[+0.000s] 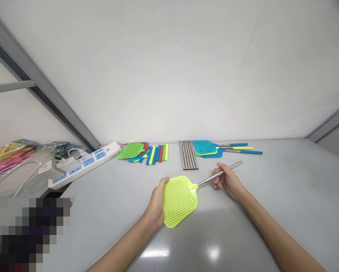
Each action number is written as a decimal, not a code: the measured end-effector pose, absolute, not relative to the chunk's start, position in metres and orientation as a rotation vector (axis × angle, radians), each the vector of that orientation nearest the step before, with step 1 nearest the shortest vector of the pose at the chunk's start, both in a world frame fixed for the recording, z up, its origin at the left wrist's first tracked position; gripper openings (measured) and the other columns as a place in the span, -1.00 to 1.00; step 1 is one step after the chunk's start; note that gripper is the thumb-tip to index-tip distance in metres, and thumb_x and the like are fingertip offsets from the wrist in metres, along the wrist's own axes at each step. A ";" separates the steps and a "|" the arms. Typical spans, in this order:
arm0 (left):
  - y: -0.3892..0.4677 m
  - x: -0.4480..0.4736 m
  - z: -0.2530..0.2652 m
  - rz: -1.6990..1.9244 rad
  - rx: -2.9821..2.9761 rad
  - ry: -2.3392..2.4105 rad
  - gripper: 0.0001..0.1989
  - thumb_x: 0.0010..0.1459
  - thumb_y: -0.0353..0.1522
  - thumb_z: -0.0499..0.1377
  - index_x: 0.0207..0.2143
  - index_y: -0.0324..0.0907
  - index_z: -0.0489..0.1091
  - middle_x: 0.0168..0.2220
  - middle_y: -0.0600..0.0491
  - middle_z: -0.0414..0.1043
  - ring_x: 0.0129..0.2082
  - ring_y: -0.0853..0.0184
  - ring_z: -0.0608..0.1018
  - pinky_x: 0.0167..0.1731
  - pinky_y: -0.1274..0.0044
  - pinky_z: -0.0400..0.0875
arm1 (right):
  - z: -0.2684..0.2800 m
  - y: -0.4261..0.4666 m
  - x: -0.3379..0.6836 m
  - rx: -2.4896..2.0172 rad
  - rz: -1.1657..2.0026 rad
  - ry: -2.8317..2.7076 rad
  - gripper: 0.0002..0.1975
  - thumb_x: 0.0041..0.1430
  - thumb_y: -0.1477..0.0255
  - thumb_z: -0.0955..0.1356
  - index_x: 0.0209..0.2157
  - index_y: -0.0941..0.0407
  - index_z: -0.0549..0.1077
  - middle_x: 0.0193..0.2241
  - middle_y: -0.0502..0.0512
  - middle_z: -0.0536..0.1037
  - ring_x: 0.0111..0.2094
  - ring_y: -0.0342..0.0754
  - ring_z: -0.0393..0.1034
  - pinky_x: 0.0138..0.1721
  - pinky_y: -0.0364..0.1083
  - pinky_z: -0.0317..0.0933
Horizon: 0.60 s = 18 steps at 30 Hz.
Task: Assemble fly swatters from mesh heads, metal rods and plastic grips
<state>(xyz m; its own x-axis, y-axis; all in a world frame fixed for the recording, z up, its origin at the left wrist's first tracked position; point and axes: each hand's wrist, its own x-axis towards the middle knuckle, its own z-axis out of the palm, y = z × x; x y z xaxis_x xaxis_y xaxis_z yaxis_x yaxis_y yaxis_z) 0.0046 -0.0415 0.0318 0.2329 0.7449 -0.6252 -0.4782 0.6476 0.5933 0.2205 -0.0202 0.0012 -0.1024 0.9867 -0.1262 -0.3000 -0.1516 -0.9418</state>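
A yellow-green fly swatter (pixel 180 202) is held between my two hands above the grey table. My left hand (pixel 157 204) grips the left edge of its perforated head, the fingers hidden behind it. My right hand (pixel 227 179) is closed around its metal rod (pixel 233 165), whose bare end points to the upper right. Just beyond lie several loose metal rods (pixel 188 155) side by side. Right of them, finished-looking swatters with blue and yellow heads (pixel 205 147) are stacked, their coloured handles (pixel 247 152) pointing right.
Several coloured handle sleeves (pixel 157 154) lie in a row at the back, beside a pile of swatter heads (pixel 132 151). A power strip (pixel 88 162) with plugs and cables runs along the left. Plastic-bagged items (pixel 13 155) sit farther left. A wall (pixel 186 75) rises behind the table (pixel 285 181).
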 end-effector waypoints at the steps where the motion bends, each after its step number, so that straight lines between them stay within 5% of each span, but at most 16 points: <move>1: -0.042 0.005 0.032 0.860 0.304 1.035 -0.73 -0.04 -0.22 0.07 -0.44 -0.27 0.36 -0.51 -0.02 0.41 -0.52 0.26 0.49 -0.47 0.47 0.38 | 0.000 -0.020 0.221 -1.028 1.505 -0.960 -0.45 0.10 0.25 0.11 -0.85 0.18 0.31 -0.89 -0.02 0.12 -0.79 -0.20 0.09 -0.65 -0.16 0.08; 18: -0.044 0.003 0.024 0.890 0.315 1.074 -0.72 -0.08 -0.19 0.10 -0.45 -0.26 0.32 -0.50 -0.03 0.41 -0.52 0.26 0.48 -0.46 0.45 0.37 | 0.001 -0.024 0.220 -1.018 1.637 -0.999 -0.47 0.06 0.24 0.10 -0.78 0.21 0.39 -0.86 0.02 0.23 -0.77 -0.16 0.15 -0.57 -0.09 0.16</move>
